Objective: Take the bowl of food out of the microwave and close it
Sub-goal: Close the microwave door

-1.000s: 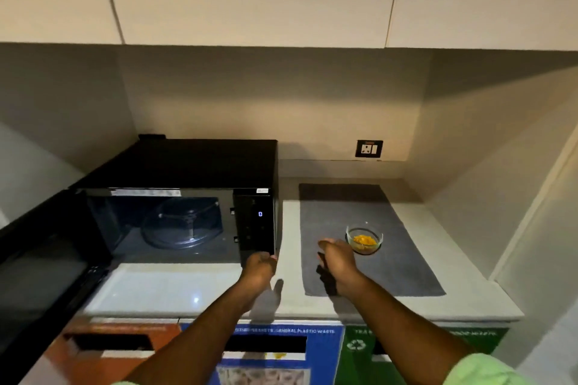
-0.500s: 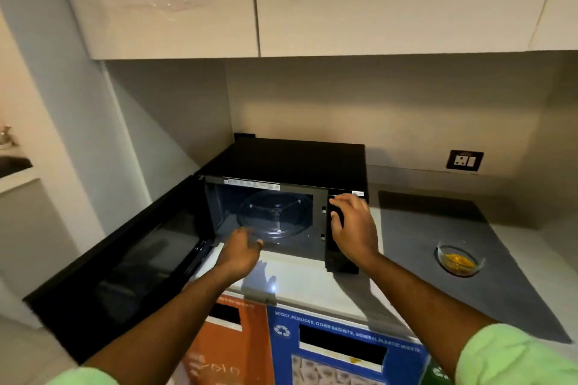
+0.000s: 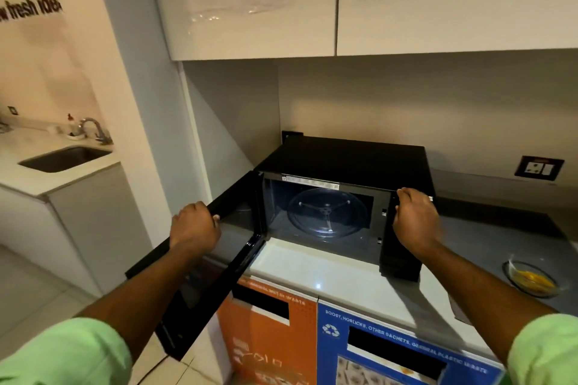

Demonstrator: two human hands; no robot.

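Note:
The black microwave (image 3: 347, 159) stands on the white counter with its door (image 3: 200, 278) swung wide to the left. Inside, only the glass turntable (image 3: 325, 212) shows. My left hand (image 3: 194, 228) grips the top edge of the open door. My right hand (image 3: 416, 216) rests flat against the top of the control panel at the microwave's right front corner. The glass bowl of yellow food (image 3: 533, 280) sits on the dark grey mat (image 3: 488, 237) to the right of the microwave, apart from both hands.
White wall cupboards (image 3: 312, 0) hang above. A wall socket (image 3: 538, 167) is at the back right. Orange (image 3: 266, 337) and blue (image 3: 391, 350) recycling bins stand under the counter. A sink (image 3: 62, 159) with a tap lies at the far left.
The view has swung left. My left hand has moved from in front of the cavity to the door's top edge and closed on it. My right hand stays on the control panel.

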